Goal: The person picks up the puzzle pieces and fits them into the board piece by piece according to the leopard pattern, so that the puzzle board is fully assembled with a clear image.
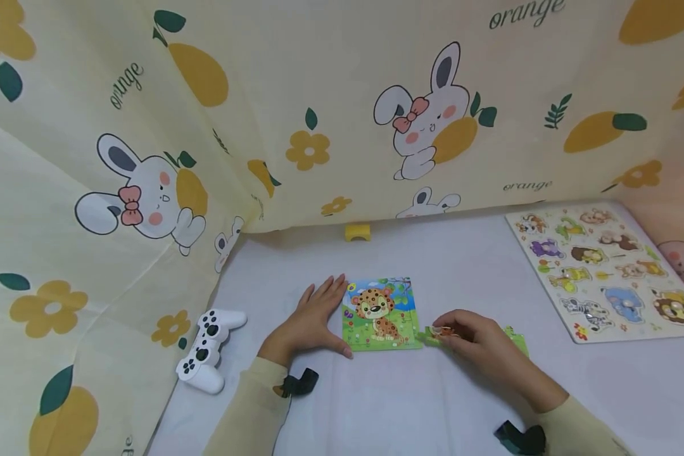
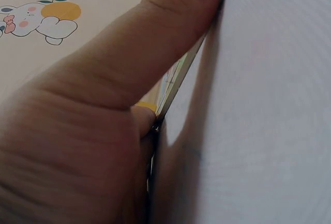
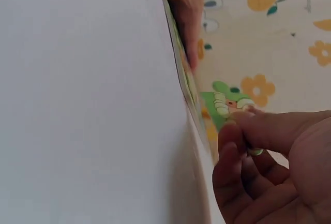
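Note:
A square leopard jigsaw puzzle (image 1: 376, 316) lies flat on the white table. Along its left side rests my left hand (image 1: 310, 323), fingers stretched out and thumb at the lower left corner. In the left wrist view that thumb (image 2: 139, 43) lies along the puzzle's edge. Just off the lower right of the puzzle, my right hand (image 1: 479, 345) pinches a green and orange puzzle piece (image 1: 430, 335) between thumb and fingertips. The right wrist view shows this puzzle piece (image 3: 220, 105) tilted up. Another green puzzle piece (image 1: 515, 340) lies partly hidden behind the right hand.
A white game controller (image 1: 209, 350) lies left of the left arm. An animal peg board (image 1: 610, 272) stands at the far right. Near the back curtain (image 1: 342, 114) sits a small yellow block (image 1: 358, 232).

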Demonstrator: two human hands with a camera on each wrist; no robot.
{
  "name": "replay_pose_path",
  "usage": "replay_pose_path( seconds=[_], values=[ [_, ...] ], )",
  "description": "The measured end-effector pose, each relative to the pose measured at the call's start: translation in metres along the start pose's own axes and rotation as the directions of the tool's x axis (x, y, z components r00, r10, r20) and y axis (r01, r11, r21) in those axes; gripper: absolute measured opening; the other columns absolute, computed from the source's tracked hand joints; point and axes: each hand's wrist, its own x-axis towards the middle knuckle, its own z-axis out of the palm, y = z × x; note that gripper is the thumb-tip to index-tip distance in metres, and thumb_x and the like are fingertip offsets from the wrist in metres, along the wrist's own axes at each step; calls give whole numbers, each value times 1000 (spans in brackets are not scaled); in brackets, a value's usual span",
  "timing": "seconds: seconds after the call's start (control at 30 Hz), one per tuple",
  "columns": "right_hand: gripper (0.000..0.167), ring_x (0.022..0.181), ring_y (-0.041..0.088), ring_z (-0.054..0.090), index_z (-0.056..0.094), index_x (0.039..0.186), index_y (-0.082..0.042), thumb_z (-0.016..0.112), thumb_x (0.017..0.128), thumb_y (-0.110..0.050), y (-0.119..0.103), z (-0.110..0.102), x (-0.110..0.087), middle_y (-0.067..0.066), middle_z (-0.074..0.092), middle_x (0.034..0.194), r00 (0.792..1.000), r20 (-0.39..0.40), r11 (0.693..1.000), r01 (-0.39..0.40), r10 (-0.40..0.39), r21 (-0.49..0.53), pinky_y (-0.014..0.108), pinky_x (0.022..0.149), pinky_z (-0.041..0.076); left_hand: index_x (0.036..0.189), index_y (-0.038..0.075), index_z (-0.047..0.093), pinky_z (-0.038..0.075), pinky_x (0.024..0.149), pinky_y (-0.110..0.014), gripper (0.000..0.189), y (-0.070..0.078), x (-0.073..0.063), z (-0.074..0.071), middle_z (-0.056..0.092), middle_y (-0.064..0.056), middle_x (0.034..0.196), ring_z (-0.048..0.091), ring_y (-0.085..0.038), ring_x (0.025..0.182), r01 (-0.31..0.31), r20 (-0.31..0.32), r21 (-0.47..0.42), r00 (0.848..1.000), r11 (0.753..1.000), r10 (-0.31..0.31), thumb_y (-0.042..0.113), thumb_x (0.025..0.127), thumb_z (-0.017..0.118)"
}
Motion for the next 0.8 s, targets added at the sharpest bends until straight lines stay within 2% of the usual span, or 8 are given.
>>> replay_pose_path(
  seconds=[0.07, 0.2, 0.33, 0.53, 0.8],
  values=[
    [25, 82, 13, 67, 73, 119, -7, 79, 97, 3, -2, 6, 6, 2, 75, 105, 1000, 24, 998, -6, 4, 66, 28, 69, 60, 176, 17, 15, -11, 129, -46, 155, 0, 1, -1, 0, 10, 180, -7, -15, 165, 3, 3, 6, 1000, 1000, -3, 77, 60, 96],
    [26, 68, 19, 69, 64, 118, -4, 81, 98, -1, -8, 21, 17, 4, 71, 89, 998, 44, 988, -45, 39, 150, 30, 62, 60, 176, 16, 16, -11, 129, -45, 154, 2, 1, -3, 1, 9, 180, -6, -16, 165, 5, 5, 4, 1000, 1000, -5, 75, 60, 97],
    [24, 66, 22, 70, 66, 117, -5, 81, 99, -4, -14, 35, 26, 3, 69, 85, 997, 51, 983, -70, 62, 171, 30, 62, 61, 176, 16, 16, -11, 129, -45, 153, 2, 0, -3, 2, 9, 181, -5, -16, 165, 4, 3, -4, 1000, 1000, -4, 73, 60, 98],
    [21, 73, 23, 73, 72, 125, -2, 74, 104, -4, -20, 53, 37, 7, 70, 89, 994, 87, 975, -88, 71, 202, 33, 67, 64, 176, 16, 16, -11, 129, -45, 153, 3, 0, -3, 2, 8, 180, -5, -16, 165, 1, 4, -7, 1000, 1000, -1, 72, 60, 99],
    [23, 67, 21, 71, 72, 124, 4, 76, 104, -6, -30, 71, 43, 4, 69, 83, 993, 57, 969, -114, 104, 220, 31, 63, 63, 176, 16, 15, -11, 129, -45, 154, 2, 1, -3, 2, 9, 180, -6, -16, 165, 4, 14, -1, 1000, 1000, -4, 73, 60, 98]
  ],
)
